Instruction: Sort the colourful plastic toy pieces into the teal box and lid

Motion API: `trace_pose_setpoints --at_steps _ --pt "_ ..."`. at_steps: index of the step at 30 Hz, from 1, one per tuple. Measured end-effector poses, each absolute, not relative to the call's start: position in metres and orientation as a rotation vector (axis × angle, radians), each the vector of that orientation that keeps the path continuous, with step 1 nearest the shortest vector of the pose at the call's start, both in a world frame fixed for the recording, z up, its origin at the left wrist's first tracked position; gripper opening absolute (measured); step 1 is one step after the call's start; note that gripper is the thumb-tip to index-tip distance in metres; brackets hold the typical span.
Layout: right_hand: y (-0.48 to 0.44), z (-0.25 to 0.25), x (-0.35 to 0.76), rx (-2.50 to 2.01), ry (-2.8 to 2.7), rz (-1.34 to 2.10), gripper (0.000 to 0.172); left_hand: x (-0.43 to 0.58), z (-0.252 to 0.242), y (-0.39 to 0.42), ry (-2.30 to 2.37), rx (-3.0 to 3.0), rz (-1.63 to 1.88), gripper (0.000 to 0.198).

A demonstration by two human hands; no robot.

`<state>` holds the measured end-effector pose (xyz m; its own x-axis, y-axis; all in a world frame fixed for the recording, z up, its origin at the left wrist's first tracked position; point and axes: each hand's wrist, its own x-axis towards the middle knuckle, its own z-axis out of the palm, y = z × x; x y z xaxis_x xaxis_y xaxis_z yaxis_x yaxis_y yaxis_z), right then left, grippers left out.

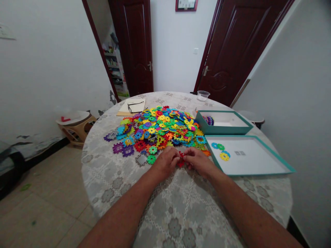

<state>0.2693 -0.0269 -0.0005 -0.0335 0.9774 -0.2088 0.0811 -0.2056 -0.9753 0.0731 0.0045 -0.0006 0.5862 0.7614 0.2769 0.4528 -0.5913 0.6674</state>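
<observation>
My left hand [168,160] and my right hand [196,161] meet at the near edge of a big heap of colourful plastic interlocking pieces [165,124]. Between them is a red interlocking piece [181,160], pinched by the fingers of both hands and partly covered by them. Whether it is one piece or two joined, I cannot tell. Left of my left hand lie a green notched disc [151,159], a paler green disc [152,150] and a grey square piece [141,159]. Purple square pieces [128,151] sit farther left.
A teal-edged box [223,129] with stacked discs [208,120] in its left end stands right of the heap. In front of it, a shallow lid [256,162] holds several blue, green and yellow discs [224,156]. Glasses [134,107] rest on a notebook [126,112]; a clear bowl [203,95] stands at the back.
</observation>
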Motion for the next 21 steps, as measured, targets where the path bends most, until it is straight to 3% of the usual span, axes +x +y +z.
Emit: trace_pose_setpoints --at_steps 2,7,12,17,21 --pt "-0.027 -0.001 0.266 -1.391 -1.230 1.370 0.018 0.076 0.000 0.002 0.994 2.120 0.773 0.007" --pt "-0.029 0.000 0.261 -1.365 -1.273 1.358 0.018 0.078 -0.005 0.003 0.930 1.745 0.757 0.035" --pt "-0.035 0.003 0.258 -1.322 -1.543 1.167 0.013 0.076 -0.007 0.008 1.020 1.653 0.800 0.031" --pt "-0.039 0.008 0.254 -1.384 -1.810 0.853 0.028 0.075 0.001 0.008 1.019 1.553 0.774 0.033" --pt "-0.037 0.009 0.256 -1.384 -1.834 0.832 0.025 0.074 0.007 0.007 0.930 1.470 0.776 0.037"
